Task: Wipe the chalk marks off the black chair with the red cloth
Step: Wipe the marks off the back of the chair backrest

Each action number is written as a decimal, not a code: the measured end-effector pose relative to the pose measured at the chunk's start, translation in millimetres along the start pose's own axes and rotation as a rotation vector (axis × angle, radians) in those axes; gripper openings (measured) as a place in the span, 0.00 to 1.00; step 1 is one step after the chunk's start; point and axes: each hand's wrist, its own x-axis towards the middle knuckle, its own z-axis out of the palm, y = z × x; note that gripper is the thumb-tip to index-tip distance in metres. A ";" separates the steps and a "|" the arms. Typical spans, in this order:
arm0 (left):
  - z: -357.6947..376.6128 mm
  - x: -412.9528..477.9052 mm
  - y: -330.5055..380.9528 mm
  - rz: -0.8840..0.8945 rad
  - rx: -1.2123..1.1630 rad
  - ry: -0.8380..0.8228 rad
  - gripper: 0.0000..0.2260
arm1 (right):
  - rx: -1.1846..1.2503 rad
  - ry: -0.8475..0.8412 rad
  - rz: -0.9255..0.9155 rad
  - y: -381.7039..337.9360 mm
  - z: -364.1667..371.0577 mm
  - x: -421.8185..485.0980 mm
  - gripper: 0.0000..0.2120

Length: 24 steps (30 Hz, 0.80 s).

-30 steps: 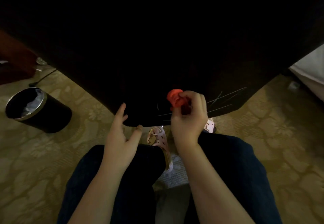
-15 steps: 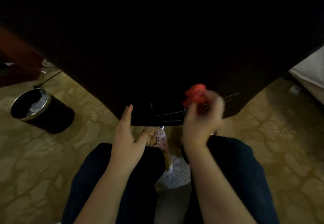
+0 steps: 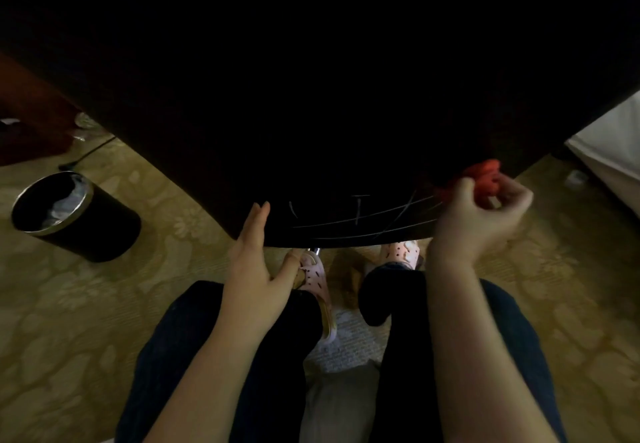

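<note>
Fingers (image 3: 512,197) of the right hand (image 3: 476,222) curl round the red cloth (image 3: 487,173) beside the black chair's (image 3: 311,103) chalk marks (image 3: 360,222), left hand (image 3: 255,262) flat on its edge; black bin (image 3: 98,233) holds crumpled plastic (image 3: 67,196).

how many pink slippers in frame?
2. One pink slipper lies beside the left hand, below the chair's front edge; the other slipper sits left of the right hand, partly hidden by a trouser leg.

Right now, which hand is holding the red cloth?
The right hand grips the red cloth at the chalk marks' right end; the left hand only rests straight-fingered on the black chair.
</note>
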 end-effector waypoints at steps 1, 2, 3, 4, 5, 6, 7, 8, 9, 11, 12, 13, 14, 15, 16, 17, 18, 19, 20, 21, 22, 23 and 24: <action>-0.6 -0.5 -1.2 0.005 0.009 0.000 0.35 | -0.043 -0.057 -0.003 3.2 6.4 -16.5 0.15; -1.6 -0.6 -2.3 0.009 0.016 0.002 0.35 | -0.094 -0.139 -0.015 8.3 11.8 -36.6 0.16; -2.6 -0.7 -3.3 0.010 0.023 0.004 0.35 | -0.143 -0.249 -0.041 14.4 14.6 -57.7 0.16; -3.2 -0.4 -3.9 0.008 0.030 0.008 0.35 | -0.188 -0.372 -0.086 21.9 16.0 -74.8 0.17; -3.2 0.0 -4.0 0.002 0.037 0.011 0.35 | -0.223 -0.477 -0.137 27.8 16.3 -87.4 0.17; -2.7 0.4 -2.8 -0.004 0.040 0.010 0.35 | -0.242 -0.544 -0.175 32.4 15.8 -92.5 0.18; -1.9 0.9 -1.5 -0.001 0.041 0.007 0.35 | -0.241 -0.563 -0.189 32.8 14.5 -90.1 0.17; -1.0 1.5 -0.1 0.014 0.043 0.000 0.35 | -0.237 -0.540 -0.185 30.6 12.2 -81.5 0.17; -0.7 1.3 1.5 0.031 0.044 -0.003 0.35 | -0.233 -0.492 -0.176 25.4 8.1 -69.6 0.17; -0.1 1.2 2.6 0.056 0.040 -0.010 0.34 | -0.219 -0.339 -0.208 15.8 -3.5 -36.8 0.15; 0.9 0.2 2.7 0.058 0.035 -0.018 0.34 | -0.203 -0.244 -0.220 12.9 -11.6 -18.2 0.14; 1.7 -0.3 3.2 0.063 0.024 -0.023 0.34 | -0.183 -0.154 -0.210 9.7 -18.6 0.0 0.13; 2.4 -0.2 4.3 0.070 0.011 -0.026 0.33 | -0.161 -0.076 -0.177 6.9 -23.2 15.5 0.13; 2.9 0.1 6.3 0.071 -0.004 -0.031 0.33 | -0.149 -0.022 -0.134 7.3 -25.5 26.1 0.12; 3.6 0.6 8.6 0.069 -0.020 -0.037 0.32 | -0.144 -0.003 -0.099 9.0 -24.4 29.7 0.13; 5.3 1.7 10.3 0.062 -0.037 -0.045 0.31 | -0.162 -0.027 -0.081 11.5 -20.6 25.9 0.13; 7.2 1.8 11.2 0.049 -0.056 -0.057 0.30 | -0.211 -0.088 -0.084 17.1 -15.4 14.8 0.14; 8.9 1.0 11.1 0.035 -0.068 -0.072 0.30 | -0.271 -0.185 -0.113 22.2 -11.2 -3.0 0.15; 10.4 0.0 11.1 0.035 -0.072 -0.081 0.30 | -0.318 -0.313 -0.168 27.5 -7.3 -23.8 0.16; 11.5 -1.1 11.0 0.042 -0.067 -0.080 0.30 | -0.333 -0.470 -0.241 31.8 -4.2 -44.8 0.17; 12.3 -1.6 11.3 0.049 -0.061 -0.077 0.30 | -0.337 -0.607 -0.328 36.2 -2.1 -61.6 0.18; 12.9 -1.6 11.7 0.048 -0.061 -0.074 0.30 | -0.339 -0.699 -0.418 39.6 -1.0 -72.0 0.17; 13.1 -1.7 12.4 0.038 -0.067 -0.079 0.29 | -0.339 -0.721 -0.476 39.7 -0.5 -74.5 0.16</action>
